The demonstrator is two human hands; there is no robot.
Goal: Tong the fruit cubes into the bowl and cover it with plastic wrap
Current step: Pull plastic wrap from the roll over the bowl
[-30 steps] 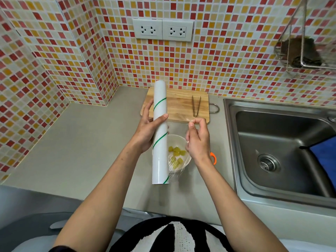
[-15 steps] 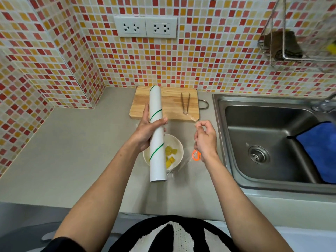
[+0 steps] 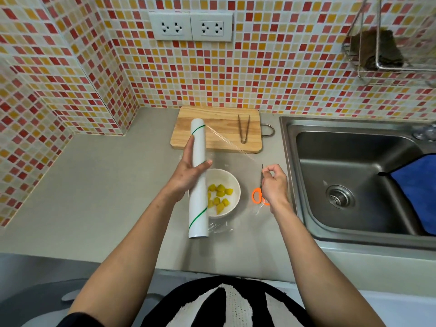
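Note:
A white bowl (image 3: 232, 185) with several yellow fruit cubes (image 3: 219, 195) stands on the grey counter. My left hand (image 3: 188, 171) grips a white plastic wrap roll (image 3: 199, 208) with green stripes, held above the bowl's left side. A clear sheet of wrap (image 3: 233, 147) stretches from the roll to my right hand (image 3: 274, 185), which pinches its free edge to the right of the bowl. Metal tongs (image 3: 243, 128) lie on the wooden cutting board (image 3: 219, 119) behind.
Orange-handled scissors (image 3: 257, 195) lie on the counter partly under my right hand. A steel sink (image 3: 354, 185) with a blue cloth (image 3: 417, 190) is at the right. Tiled walls with sockets (image 3: 191, 25) close the back and left. A wire rack (image 3: 382, 50) hangs upper right.
My right hand has pulled the wrap edge out to the right, away from the roll, so the sheet is now wider. The roll stays in my left hand.

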